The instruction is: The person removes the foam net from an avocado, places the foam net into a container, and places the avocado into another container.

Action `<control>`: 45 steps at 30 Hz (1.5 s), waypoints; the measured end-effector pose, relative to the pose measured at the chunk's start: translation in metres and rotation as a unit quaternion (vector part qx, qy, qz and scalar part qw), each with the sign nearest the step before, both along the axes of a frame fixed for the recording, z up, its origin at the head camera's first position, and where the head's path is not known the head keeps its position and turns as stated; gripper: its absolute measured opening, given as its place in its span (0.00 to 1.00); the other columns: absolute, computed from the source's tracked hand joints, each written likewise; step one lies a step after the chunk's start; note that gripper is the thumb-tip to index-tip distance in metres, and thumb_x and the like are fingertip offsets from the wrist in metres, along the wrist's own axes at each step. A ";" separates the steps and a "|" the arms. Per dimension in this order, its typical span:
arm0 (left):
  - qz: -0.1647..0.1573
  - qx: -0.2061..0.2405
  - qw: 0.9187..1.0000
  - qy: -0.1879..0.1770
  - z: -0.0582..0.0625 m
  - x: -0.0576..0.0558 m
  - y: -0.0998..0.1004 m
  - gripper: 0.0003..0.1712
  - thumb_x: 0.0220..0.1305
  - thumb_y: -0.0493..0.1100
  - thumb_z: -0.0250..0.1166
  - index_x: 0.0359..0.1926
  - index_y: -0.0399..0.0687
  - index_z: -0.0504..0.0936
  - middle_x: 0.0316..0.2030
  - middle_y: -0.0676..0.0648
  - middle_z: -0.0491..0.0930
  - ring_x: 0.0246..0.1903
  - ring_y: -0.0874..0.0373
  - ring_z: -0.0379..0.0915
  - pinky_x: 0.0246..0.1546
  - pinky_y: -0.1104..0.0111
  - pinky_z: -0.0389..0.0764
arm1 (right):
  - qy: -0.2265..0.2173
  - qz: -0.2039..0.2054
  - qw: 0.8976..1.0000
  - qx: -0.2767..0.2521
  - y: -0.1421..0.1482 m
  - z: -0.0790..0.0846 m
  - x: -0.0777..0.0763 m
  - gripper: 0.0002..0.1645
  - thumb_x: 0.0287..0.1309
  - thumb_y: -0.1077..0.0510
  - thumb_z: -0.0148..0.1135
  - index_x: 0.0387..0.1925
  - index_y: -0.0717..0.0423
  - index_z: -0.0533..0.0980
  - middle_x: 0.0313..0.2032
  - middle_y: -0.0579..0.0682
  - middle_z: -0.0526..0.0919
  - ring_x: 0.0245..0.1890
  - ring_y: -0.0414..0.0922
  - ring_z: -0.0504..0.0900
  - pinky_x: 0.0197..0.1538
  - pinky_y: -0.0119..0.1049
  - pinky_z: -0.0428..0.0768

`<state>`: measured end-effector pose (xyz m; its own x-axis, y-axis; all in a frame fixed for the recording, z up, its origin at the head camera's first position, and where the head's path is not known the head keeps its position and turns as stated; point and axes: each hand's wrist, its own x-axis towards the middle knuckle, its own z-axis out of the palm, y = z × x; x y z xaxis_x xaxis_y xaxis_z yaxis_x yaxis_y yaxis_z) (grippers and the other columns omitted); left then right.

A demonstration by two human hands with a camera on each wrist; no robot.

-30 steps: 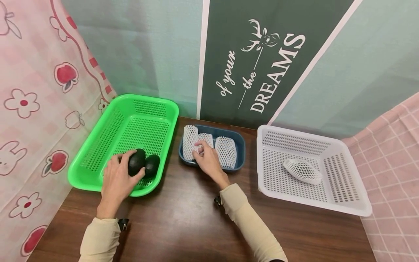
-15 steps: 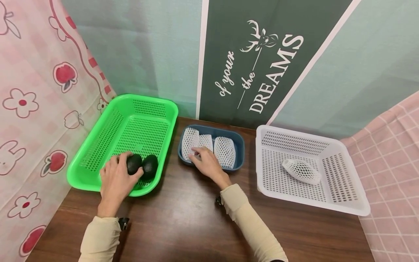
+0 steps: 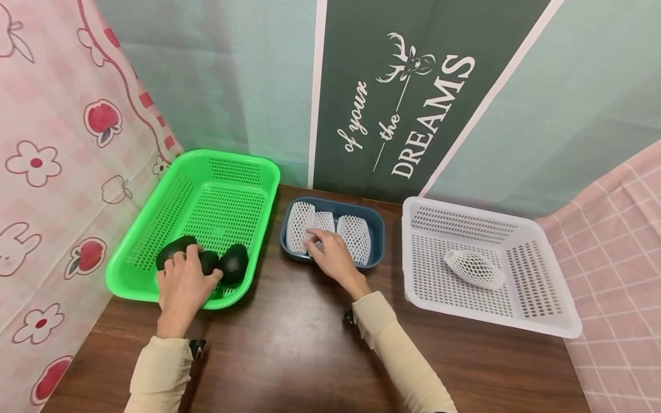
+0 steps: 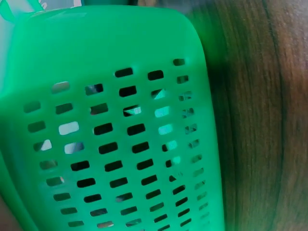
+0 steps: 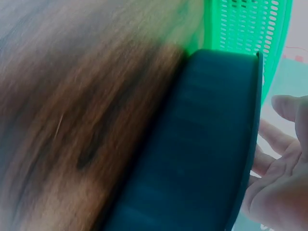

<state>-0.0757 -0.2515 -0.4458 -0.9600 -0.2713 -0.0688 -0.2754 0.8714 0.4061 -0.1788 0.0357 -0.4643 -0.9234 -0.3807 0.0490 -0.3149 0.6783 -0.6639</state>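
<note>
Several dark, smooth, avocado-like fruits lie at the near end of the green basket [image 3: 242, 163] in the head view. My left hand [image 3: 181, 287] holds the middle dark fruit [image 3: 209, 263] between thumb and fingers. Another dark fruit [image 3: 234, 265] lies to its right, and a third dark fruit [image 3: 172, 252] shows past the knuckles, partly hidden. My right hand [image 3: 333, 255] is over the blue tray [image 3: 378, 229], its thumb and index fingertip apart beside a white foam net sleeve [image 3: 300, 226]. In the right wrist view, the fingers [image 5: 274, 137] look relaxed beyond the tray wall.
More foam net sleeves [image 3: 354, 238] lie in the blue tray. On the right stands a white basket [image 3: 408, 258] with one net-wrapped fruit [image 3: 474, 269]. Fabric curtains [image 3: 248, 86] hang behind the brown table [image 3: 279, 344] and at both sides.
My left hand has shifted slightly down and left among the fruits, and a third fruit has come into view at its left. The right hand has eased back slightly from the left sleeve.
</note>
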 end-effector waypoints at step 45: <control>-0.212 0.059 0.927 0.305 -0.014 -0.013 0.046 0.30 0.54 0.36 0.72 0.57 0.32 0.74 0.52 0.32 0.77 0.53 0.35 0.73 0.52 0.43 0.75 | 0.040 -0.037 0.994 -0.099 0.056 0.035 0.027 0.21 0.65 0.52 0.64 0.57 0.53 0.79 0.43 0.49 0.87 0.47 0.45 0.84 0.52 0.49 0.82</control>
